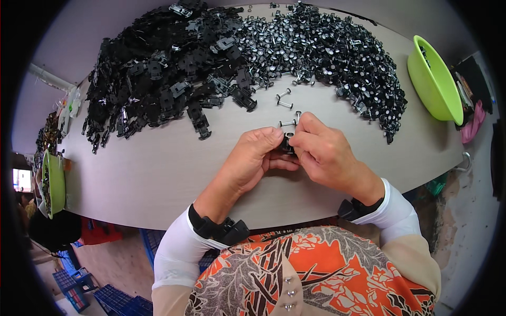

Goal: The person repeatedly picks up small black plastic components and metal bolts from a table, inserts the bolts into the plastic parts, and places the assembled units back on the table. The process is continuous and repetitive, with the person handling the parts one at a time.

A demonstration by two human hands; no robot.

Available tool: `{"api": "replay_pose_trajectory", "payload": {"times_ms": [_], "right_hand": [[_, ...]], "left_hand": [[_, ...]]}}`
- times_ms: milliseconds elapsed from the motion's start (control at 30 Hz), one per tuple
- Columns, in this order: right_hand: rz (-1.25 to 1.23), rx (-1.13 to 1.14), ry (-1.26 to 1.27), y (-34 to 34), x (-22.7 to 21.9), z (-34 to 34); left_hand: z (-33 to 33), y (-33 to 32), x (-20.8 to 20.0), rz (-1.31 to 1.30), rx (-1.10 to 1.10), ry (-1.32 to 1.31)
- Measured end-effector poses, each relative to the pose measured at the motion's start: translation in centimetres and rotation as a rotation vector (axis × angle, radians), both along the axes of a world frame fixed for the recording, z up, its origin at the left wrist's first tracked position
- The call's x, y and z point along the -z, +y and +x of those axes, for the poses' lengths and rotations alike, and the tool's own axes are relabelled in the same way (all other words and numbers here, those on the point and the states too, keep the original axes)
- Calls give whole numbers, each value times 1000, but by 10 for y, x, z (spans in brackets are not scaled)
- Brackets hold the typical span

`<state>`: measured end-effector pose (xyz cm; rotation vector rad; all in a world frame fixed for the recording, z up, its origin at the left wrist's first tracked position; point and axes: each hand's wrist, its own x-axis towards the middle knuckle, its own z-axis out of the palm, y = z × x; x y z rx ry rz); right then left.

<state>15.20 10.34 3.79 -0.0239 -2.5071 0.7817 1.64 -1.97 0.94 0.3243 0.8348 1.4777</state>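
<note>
I'm seeing left hand (252,160) and right hand (324,152) pinching together on a small black plastic clip (288,142) at table centre | loose metal axle pins (285,101) lying just beyond | black plastic parts heap (163,68) sitting left-back, wheeled pins heap (327,47) right-back | lime-green plastic bowl (433,84) sitting far right | grey table (158,168).

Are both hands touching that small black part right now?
Touching. The head view shows the left hand and right hand pinching the small black part between their fingertips, with no visible gap.
</note>
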Motion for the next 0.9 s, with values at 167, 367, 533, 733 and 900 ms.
{"api": "replay_pose_trajectory", "payload": {"times_ms": [167, 367, 533, 733, 900], "right_hand": [[-29, 32, 19, -6, 2, -2], [-124, 55, 31, -9, -3, -3], [-144, -15, 91, -13, 1, -5], [-352, -73, 11, -5, 0, -3], [-267, 125, -23, 43, 11, -4]], "left_hand": [[4, 0, 2, 15, -18, 99], [3, -1, -7, 35, -51, 142], [0, -3, -6, -20, -62, 308], [-9, -28, -18, -124, -149, 459], [-28, -104, -45, -244, -158, 612]]}}
